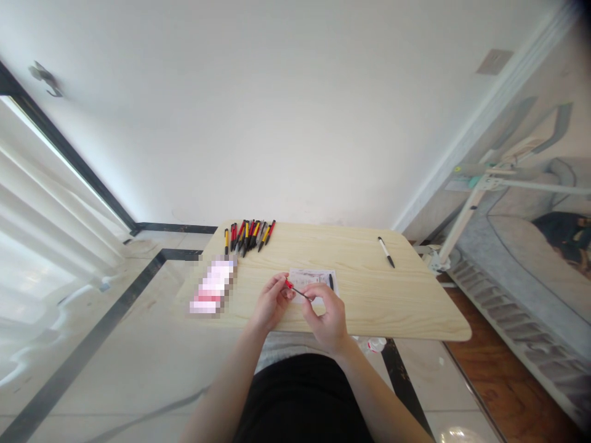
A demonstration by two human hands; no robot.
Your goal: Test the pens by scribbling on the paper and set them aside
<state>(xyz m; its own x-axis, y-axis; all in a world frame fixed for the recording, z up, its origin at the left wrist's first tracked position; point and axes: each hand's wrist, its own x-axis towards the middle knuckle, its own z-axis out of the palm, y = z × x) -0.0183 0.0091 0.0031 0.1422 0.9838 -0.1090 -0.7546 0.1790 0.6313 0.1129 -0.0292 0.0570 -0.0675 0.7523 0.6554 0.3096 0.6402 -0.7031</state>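
Note:
Near the front edge of the table, my left hand is closed on a short red pen barrel. From the barrel's right end a thin dark pen refill sticks out, its other end pinched between the thumb and finger of my right hand. How deep the refill sits in the barrel is hidden. Under and behind my hands lies a printed sheet of paper, partly covered by them. A black pen part rests on the sheet's right side.
Several red, yellow and black pens lie in a group at the table's back left. A blurred-out phone-like object is at the left edge. One white and black pen lies alone on the right of the wooden table.

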